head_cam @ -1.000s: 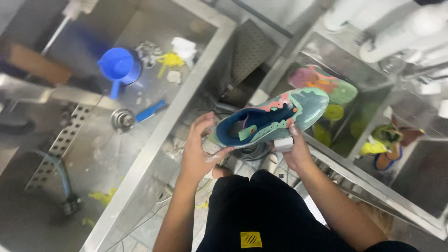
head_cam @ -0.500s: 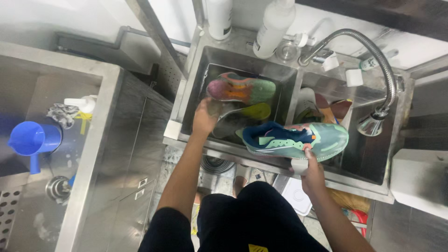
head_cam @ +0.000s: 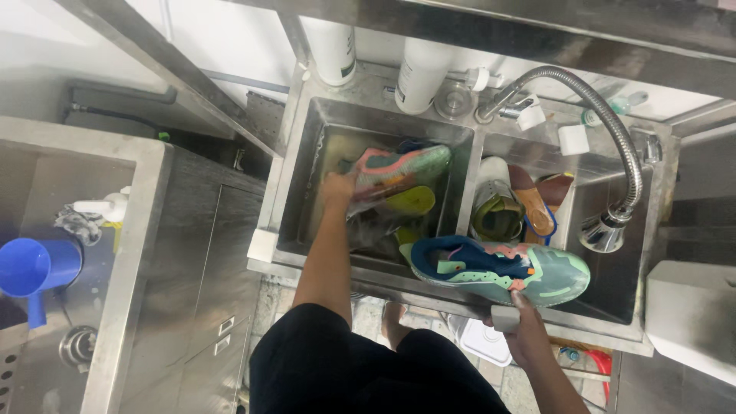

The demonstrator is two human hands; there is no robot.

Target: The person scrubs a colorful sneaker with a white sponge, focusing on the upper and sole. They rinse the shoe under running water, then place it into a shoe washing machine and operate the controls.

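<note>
My right hand holds a teal and green sneaker by its sole, above the front rim of a double steel sink. A small white block is pressed between my fingers and the shoe. My left hand reaches into the left basin and grips a second sneaker, coloured pink, green and yellow, lying on its side in the water. Part of that shoe is hidden by my hand.
The right basin holds a white shoe and brown insoles, under a flexible spring faucet. White bottles stand behind the sink. At the left, another steel basin holds a blue scoop. A white box sits at right.
My view has shifted right and closer over the double sink. My left hand has gone deeper into the left basin and closed on the pink and green sneaker. The right hand keeps the teal sneaker.
</note>
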